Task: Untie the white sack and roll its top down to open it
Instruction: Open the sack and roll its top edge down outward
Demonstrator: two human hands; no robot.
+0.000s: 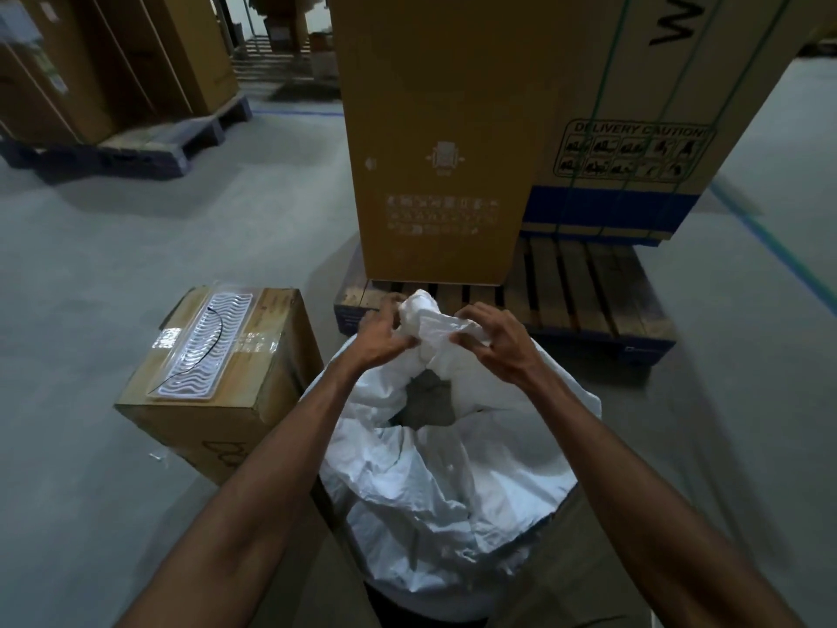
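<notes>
L hand [385, 330] and R hand [491, 339] both up at the bunched top [423, 317] of the white sack [435, 469], w/ the twisted fabric between them. L fingers curled in, pinching the left side of the bunch; thumb side toward the knot area. R fingers also curled, gripping a fold of fabric on the right side of the bunch. Whether a tie or string is there can't tell, fabric too crumpled.

Sack stands on the floor [158, 247] right in front of the person, between the forearms. Below the bunch the neck has a gap [428, 398] showing a dark grey inside. Rest of the sack body is loose, wrinkled, wide.

Just left of the sack: a cardboard box [217, 392] on the floor, taped top, w/ a clear wavy plastic sheet [206, 344] lying on it and a thin black wire across that.

Behind the sack: wooden pallet [584, 283] carrying a tall brown carton [435, 142] and, to its right, a bigger carton [656, 106] w/ green straps and a "DELIVERY CAUTION" panel. Far left, more cartons [113, 52] on another pallet.
</notes>
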